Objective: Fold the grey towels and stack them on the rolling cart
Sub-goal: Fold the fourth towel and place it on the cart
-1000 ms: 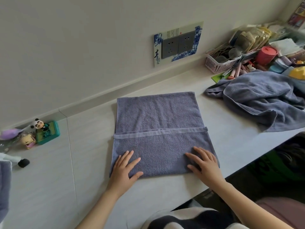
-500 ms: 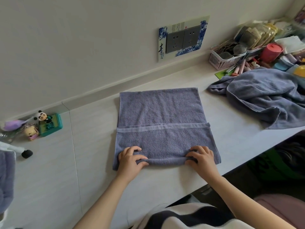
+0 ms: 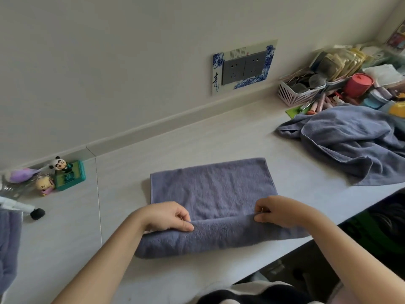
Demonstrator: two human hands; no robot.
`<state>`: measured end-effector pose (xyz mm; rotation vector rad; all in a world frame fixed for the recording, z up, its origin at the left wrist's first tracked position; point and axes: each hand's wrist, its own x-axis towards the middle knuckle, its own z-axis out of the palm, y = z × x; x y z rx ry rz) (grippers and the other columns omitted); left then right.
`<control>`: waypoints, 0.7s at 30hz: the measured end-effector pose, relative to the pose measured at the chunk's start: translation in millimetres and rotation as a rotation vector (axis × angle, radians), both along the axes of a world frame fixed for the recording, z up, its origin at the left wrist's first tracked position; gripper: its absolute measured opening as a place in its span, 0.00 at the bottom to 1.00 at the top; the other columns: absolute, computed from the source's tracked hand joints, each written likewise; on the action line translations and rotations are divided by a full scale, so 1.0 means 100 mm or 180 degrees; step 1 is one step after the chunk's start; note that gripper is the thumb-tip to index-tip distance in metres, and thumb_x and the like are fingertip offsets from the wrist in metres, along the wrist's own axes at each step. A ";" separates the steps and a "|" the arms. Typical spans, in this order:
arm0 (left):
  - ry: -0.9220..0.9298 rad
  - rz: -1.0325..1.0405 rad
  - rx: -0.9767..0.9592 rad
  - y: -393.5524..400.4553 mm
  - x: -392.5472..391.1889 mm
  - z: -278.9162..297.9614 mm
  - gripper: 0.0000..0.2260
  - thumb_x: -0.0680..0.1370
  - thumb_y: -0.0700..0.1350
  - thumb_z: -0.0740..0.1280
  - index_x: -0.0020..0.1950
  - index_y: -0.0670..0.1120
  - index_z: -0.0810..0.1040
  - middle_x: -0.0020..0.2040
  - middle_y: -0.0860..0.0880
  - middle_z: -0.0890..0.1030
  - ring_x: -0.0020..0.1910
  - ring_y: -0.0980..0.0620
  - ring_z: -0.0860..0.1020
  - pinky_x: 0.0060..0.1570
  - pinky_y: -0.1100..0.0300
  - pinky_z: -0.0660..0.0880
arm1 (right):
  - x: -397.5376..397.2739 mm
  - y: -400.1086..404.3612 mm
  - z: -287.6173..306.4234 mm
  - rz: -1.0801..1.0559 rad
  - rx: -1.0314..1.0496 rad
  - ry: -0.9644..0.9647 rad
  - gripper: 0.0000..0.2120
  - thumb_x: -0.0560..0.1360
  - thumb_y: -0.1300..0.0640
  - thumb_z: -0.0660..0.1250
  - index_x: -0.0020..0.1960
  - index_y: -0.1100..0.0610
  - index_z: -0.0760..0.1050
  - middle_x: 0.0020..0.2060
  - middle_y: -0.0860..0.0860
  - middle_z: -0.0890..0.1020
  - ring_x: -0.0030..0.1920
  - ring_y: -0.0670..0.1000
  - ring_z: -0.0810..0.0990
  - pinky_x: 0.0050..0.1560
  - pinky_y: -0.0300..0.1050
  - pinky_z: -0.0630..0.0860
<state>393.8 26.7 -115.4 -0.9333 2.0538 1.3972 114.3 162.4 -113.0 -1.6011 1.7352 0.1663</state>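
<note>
Head view shows the grey towel (image 3: 212,194) lying flat on the pale worktop (image 3: 219,137), directly in front of the person, with its near part raised into a thick fold. The left hand (image 3: 166,217) pinches that fold near its left end, thumb and fingers curled onto the cloth; the right hand (image 3: 282,210) pinches it near the right end in the same way. The fold hangs between the two hands, sagging slightly, which suggests soft, limp terry that will not hold a crease unless pressed. It looks light and unlikely to slip, since the pile offers plenty of friction. The best hold is probably at the two corners of the doubled edge, so the layers travel together and land square on the far hem.

A second grey towel (image 3: 350,141) lies crumpled to the right on the worktop, well apart and not yet folded. Behind it stand a pink basket (image 3: 293,95) and a red cup (image 3: 359,84) among clutter. Small figurines (image 3: 59,172) sit by the wall at left. No rolling cart can be identified for certain.
</note>
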 end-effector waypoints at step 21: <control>-0.0475 0.0434 -0.2390 -1.00 -0.59 -0.90 0.12 0.82 0.51 0.53 0.45 0.46 0.69 0.53 0.46 0.75 0.57 0.46 0.70 0.56 0.54 0.67 | -0.41 -1.59 -0.97 -0.0070 -0.0833 0.0712 0.14 0.79 0.43 0.57 0.53 0.53 0.70 0.52 0.52 0.80 0.54 0.55 0.75 0.53 0.48 0.64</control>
